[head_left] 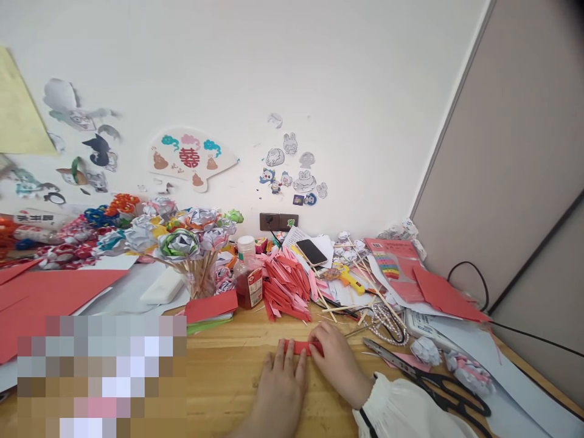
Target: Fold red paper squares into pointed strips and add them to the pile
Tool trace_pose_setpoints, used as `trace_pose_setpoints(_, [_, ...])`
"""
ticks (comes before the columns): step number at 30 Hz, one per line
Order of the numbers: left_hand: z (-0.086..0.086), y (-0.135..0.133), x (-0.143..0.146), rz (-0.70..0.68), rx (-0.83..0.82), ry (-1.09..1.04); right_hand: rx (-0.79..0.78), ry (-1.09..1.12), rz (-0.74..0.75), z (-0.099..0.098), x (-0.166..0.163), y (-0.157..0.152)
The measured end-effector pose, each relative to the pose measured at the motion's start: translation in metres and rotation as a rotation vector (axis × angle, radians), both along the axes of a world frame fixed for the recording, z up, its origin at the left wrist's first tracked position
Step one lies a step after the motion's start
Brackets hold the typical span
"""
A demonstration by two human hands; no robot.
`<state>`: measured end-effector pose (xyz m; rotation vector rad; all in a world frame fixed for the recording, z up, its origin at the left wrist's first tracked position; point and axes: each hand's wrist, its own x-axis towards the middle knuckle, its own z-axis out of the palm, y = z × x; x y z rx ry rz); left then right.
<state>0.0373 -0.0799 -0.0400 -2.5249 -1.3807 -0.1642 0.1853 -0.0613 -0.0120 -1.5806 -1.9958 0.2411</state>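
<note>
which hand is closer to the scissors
Right. The right hand, at the right end of the red paper strip, is just left of the scissors; the left hand is farther left, with the right hand between.

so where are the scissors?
Head view, lower right: the scissors lie just right of the right hand, across a pink sheet, with a crumpled white paper ball just beyond them.
</note>
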Motion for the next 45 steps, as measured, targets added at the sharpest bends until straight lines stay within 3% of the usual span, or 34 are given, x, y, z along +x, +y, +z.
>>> trace_pose_setpoints(8, [0.004,-0.001,0.000,0.006,-0.027,0.011,0.024,0.004,-0.020,0.001,0.003,-0.003])
trace_pose_setpoints(15, [0.009,-0.001,0.001,0.033,-0.146,0.033,-0.057,0.040,-0.014,0.005,0.019,-0.005])
trace_pose_setpoints(19, [0.025,0.002,-0.004,0.035,-0.287,0.004,-0.093,0.047,-0.025,0.009,0.032,-0.006])
trace_pose_setpoints(26, [0.068,0.004,-0.031,0.029,-0.440,0.006,-0.098,0.099,0.001,0.010,0.035,-0.006])
trace_pose_setpoints(29, [0.082,0.012,-0.044,0.030,-0.409,0.032,-0.103,0.104,-0.001,0.009,0.035,-0.006])
trace_pose_setpoints(32, [0.089,0.026,-0.052,0.202,-0.298,0.056,-0.099,0.088,-0.004,0.008,0.035,-0.004])
trace_pose_setpoints(35, [0.088,0.036,-0.050,0.224,-0.139,-0.075,-0.073,0.088,0.000,0.005,0.028,-0.003])
trace_pose_setpoints(39, [0.072,0.031,-0.032,-0.074,-0.190,-0.232,-0.032,0.094,0.033,0.002,0.014,-0.003])
trace_pose_setpoints(45, [0.047,0.024,-0.016,-0.173,-0.124,-0.268,0.006,0.094,0.085,0.000,0.004,-0.005])
